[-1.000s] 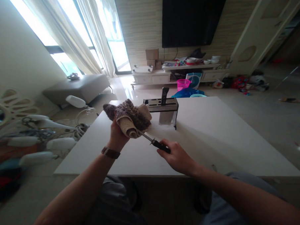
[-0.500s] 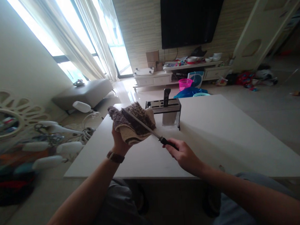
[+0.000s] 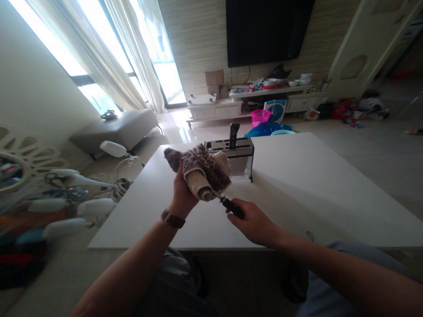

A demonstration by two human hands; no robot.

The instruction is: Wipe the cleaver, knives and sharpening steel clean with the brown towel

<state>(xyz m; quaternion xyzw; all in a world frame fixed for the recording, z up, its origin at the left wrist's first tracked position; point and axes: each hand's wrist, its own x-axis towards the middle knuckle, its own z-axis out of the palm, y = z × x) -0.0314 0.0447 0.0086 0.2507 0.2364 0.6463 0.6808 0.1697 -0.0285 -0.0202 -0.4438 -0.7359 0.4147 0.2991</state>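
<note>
My left hand (image 3: 183,193) grips a brown and cream towel (image 3: 197,178), bunched and folded around the rod of a sharpening steel. Most of the rod is hidden in the cloth; only a short grey length shows by the handle. My right hand (image 3: 249,219) is closed around the black handle of the sharpening steel (image 3: 233,208). Just beyond the towel a metal-framed knife block (image 3: 241,164) stands on the white table (image 3: 304,187). A black-handled knife (image 3: 234,135) sticks up out of its slotted top.
White-shaded lamp parts (image 3: 97,206) and cables lie left of the table. Past its far edge are a pink basket (image 3: 260,116), a blue plastic bag (image 3: 268,129) and a cluttered TV cabinet (image 3: 216,112). A grey bench (image 3: 115,133) stands by the window.
The towel has folded over the rod, which lay exposed across it before. My left hand has shifted right, and my right hand slightly left with the handle.
</note>
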